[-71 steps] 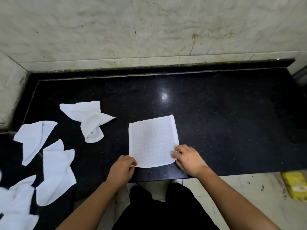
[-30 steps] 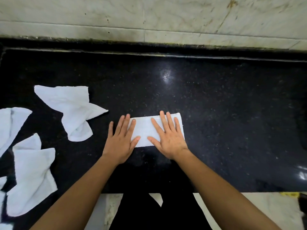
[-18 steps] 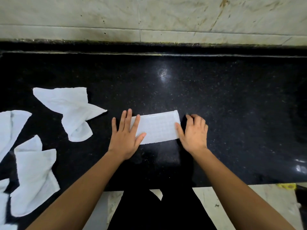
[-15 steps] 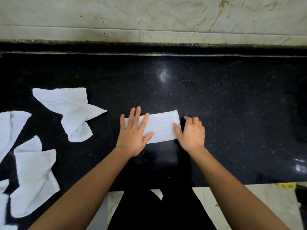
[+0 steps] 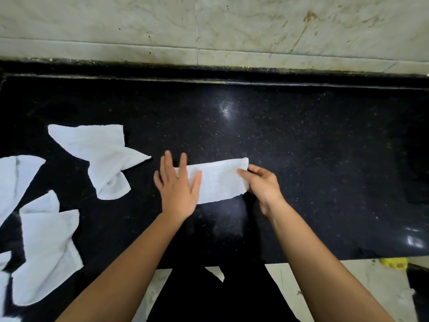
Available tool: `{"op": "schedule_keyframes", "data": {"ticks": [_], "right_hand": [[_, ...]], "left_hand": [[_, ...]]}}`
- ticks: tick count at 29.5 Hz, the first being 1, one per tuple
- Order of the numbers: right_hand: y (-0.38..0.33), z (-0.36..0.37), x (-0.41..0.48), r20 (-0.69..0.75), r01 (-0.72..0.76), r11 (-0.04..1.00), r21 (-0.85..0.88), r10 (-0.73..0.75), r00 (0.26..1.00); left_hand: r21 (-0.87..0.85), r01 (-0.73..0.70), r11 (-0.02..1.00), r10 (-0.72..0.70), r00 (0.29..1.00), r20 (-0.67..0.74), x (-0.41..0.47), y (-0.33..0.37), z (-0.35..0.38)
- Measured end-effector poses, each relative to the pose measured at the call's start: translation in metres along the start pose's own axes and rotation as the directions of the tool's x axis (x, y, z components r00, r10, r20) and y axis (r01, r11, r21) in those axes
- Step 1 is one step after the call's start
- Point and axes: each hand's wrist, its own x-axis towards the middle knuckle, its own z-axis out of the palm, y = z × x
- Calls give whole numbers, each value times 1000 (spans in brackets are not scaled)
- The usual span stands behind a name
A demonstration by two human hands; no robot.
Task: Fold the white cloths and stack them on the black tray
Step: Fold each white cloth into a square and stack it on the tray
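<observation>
1. Counted: one folded white strip [image 5: 218, 180] lying mid-table [image 5: 313, 147]; three loose white cloths left of it: crumpled cloth [image 5: 99, 154], edge cloth [image 5: 14, 180], near cloth [image 5: 46, 249] (more white scraps [image 5: 3, 261] at the lower-left edge, count unclear).
2. Two hands. Left hand [image 5: 177, 191] flat on the strip's left end, fingers [image 5: 183, 163] straight and spread.
3. Right hand [image 5: 262, 184] pinching the strip's right end, thumb on top, other fingers curled behind.
4. Against half a second ago: right thumb then beside that end, now clamped over it; left hand flat then as now.
</observation>
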Motion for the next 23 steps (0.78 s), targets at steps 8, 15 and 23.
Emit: {"op": "schedule_keyframes", "data": {"ticks": [8,15,23], "right_hand": [[4,80,-6,160,295,879,-375,-252,954],[28,142,-18,341,339,663,-668,-132,931],[23,109,-32,250,437,508,-742,-394,884]], "left_hand": [[-774,587,236,-540,742,398,12,-35,-37],[-758,650,56,-387,714,583,11,-59,-50],[-516,300,802,-217,952,215,0,-72,-49]]}}
